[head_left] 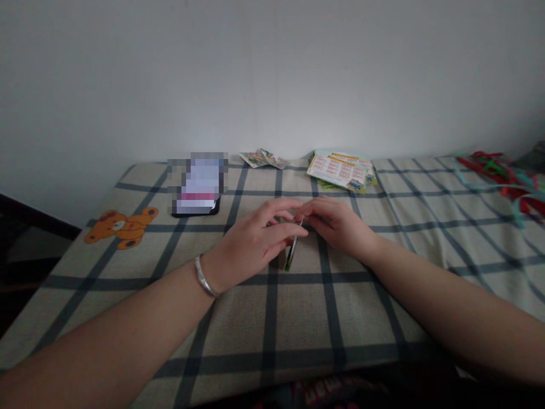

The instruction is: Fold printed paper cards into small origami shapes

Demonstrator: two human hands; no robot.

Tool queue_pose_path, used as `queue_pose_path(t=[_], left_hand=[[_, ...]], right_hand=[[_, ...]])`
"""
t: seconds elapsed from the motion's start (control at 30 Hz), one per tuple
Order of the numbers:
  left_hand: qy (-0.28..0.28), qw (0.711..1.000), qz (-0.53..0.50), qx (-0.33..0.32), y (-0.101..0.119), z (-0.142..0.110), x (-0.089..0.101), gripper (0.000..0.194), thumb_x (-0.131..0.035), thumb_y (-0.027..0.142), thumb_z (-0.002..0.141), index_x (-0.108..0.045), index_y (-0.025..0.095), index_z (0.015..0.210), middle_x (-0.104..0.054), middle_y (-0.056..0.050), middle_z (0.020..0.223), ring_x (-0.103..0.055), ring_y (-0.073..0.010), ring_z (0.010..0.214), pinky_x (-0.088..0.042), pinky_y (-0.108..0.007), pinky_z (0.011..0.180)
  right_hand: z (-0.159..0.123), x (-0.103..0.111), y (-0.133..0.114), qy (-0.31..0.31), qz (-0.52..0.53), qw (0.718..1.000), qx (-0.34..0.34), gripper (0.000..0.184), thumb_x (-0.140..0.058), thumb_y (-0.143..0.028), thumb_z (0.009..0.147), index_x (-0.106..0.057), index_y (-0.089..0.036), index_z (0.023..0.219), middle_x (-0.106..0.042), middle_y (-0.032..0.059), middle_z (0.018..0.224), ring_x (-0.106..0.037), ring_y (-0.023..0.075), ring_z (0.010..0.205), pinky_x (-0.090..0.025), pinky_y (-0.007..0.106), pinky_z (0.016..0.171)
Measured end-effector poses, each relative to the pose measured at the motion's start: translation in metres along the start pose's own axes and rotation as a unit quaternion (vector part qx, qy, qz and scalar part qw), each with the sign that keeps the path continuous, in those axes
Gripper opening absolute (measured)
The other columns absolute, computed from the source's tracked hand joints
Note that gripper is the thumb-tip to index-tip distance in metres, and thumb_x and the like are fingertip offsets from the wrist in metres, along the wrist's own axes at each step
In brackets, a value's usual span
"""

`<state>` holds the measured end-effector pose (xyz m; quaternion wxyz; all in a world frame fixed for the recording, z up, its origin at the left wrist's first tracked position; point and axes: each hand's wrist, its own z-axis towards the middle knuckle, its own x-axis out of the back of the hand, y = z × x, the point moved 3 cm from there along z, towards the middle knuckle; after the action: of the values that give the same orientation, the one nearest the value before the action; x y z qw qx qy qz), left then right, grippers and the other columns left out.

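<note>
A thin card or folded paper stands nearly edge-on between my hands above the checked cloth. Its visible side is dark and pale with a bit of green; the printed face cannot be made out. My left hand, with a silver bangle at the wrist, grips it between thumb and curled fingers. From the other side, my right hand pinches its upper end with fingers bent down. The fingertips of both hands meet near that end and hide part of the card.
Printed cards lie stacked at the back, with crumpled printed paper left of them. A phone with a lit, blurred screen lies at left, behind a bear figure. Colourful strips lie far right. A wall stands behind.
</note>
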<state>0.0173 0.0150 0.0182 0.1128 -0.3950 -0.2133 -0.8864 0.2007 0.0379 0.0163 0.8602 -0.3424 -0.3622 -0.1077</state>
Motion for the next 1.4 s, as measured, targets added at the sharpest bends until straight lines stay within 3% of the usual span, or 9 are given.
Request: queue_pose_path(t=[0.13, 0.33, 0.57, 0.73, 0.9, 1.03, 1.17, 1.4], left_hand=[[0.023, 0.999, 0.027, -0.015, 0.001, 0.001, 0.005, 0.017, -0.055, 0.008, 0.088, -0.067, 0.02, 0.094, -0.049, -0.006, 0.132, -0.06, -0.0151, 0.107, -0.055, -0.032, 0.094], [0.066, 0.986, 0.149, -0.026, 0.006, 0.001, 0.018, 0.011, -0.057, 0.011, 0.087, -0.065, 0.017, 0.091, -0.058, -0.009, 0.128, -0.061, -0.0194, 0.111, -0.052, -0.038, 0.097], [0.052, 0.97, 0.236, 0.021, 0.005, 0.003, 0.02, 0.011, -0.056, 0.011, 0.082, -0.061, 0.02, 0.087, -0.073, 0.002, 0.104, -0.061, -0.0255, 0.115, -0.032, -0.058, 0.111], [0.056, 0.97, 0.222, 0.074, 0.004, 0.003, 0.018, 0.014, -0.053, 0.01, 0.081, -0.061, 0.018, 0.09, -0.073, -0.002, 0.109, -0.069, -0.0211, 0.098, -0.032, -0.055, 0.113], [0.04, 0.973, 0.203, 0.1, -0.002, 0.0, 0.013, 0.014, -0.054, 0.017, 0.084, -0.063, 0.017, 0.095, -0.075, -0.001, 0.091, -0.068, -0.0167, 0.075, -0.043, -0.048, 0.107], [0.042, 0.977, 0.191, 0.083, -0.003, 0.001, 0.011, 0.009, -0.054, 0.019, 0.087, -0.063, 0.017, 0.086, -0.071, 0.0, 0.08, -0.067, -0.0172, 0.073, -0.052, -0.039, 0.093], [0.026, 0.977, 0.197, 0.072, -0.003, 0.002, 0.01, 0.01, -0.053, 0.021, 0.09, -0.062, 0.017, 0.086, -0.07, -0.002, 0.081, -0.066, -0.0202, 0.078, -0.053, -0.034, 0.075], [0.025, 0.986, 0.157, 0.048, 0.001, 0.001, 0.012, 0.021, -0.049, 0.03, 0.095, -0.059, 0.015, 0.105, -0.07, -0.005, 0.094, -0.066, -0.0203, 0.083, -0.052, -0.034, 0.076]], right_hand=[[-0.002, -0.002, 0.002, 0.019, 0.028, 0.999, -0.02, 0.02, -0.055, -0.009, 0.087, -0.066, -0.02, 0.099, -0.071, 0.0028, 0.097, -0.064, 0.0144, 0.088, -0.05, 0.027, 0.077], [-0.005, 0.0, 0.002, 0.048, 0.024, 0.998, -0.037, 0.027, -0.052, -0.008, 0.088, -0.064, -0.021, 0.108, -0.07, 0.0036, 0.103, -0.065, 0.0145, 0.091, -0.052, 0.029, 0.079], [-0.007, 0.003, 0.004, 0.075, 0.018, 0.997, -0.028, 0.031, -0.051, -0.002, 0.08, -0.062, -0.02, 0.102, -0.066, 0.0036, 0.097, -0.063, 0.0153, 0.087, -0.053, 0.029, 0.072], [-0.008, 0.002, 0.002, 0.063, 0.002, 0.997, -0.049, 0.04, -0.051, 0.003, 0.07, -0.059, -0.021, 0.101, -0.065, 0.0016, 0.096, -0.063, 0.0145, 0.086, -0.052, 0.028, 0.075], [-0.006, 0.002, -0.005, 0.032, -0.019, 0.997, -0.065, 0.032, -0.063, -0.008, 0.074, -0.058, -0.02, 0.103, -0.067, 0.0013, 0.095, -0.062, 0.0146, 0.083, -0.05, 0.028, 0.073], [-0.005, 0.001, -0.009, 0.008, -0.057, 0.993, -0.099, 0.019, -0.066, -0.023, 0.08, -0.061, -0.02, 0.099, -0.067, 0.0013, 0.087, -0.061, 0.0155, 0.077, -0.047, 0.028, 0.067], [-0.006, 0.003, -0.01, 0.02, -0.047, 0.994, -0.097, 0.016, -0.066, -0.024, 0.082, -0.063, -0.021, 0.097, -0.068, 0.0004, 0.085, -0.062, 0.0133, 0.075, -0.047, 0.025, 0.066], [-0.007, 0.003, -0.006, 0.058, 0.003, 0.993, -0.102, 0.006, -0.064, -0.023, 0.085, -0.064, -0.02, 0.09, -0.067, -0.0007, 0.079, -0.059, 0.01, 0.065, -0.046, 0.022, 0.06]])
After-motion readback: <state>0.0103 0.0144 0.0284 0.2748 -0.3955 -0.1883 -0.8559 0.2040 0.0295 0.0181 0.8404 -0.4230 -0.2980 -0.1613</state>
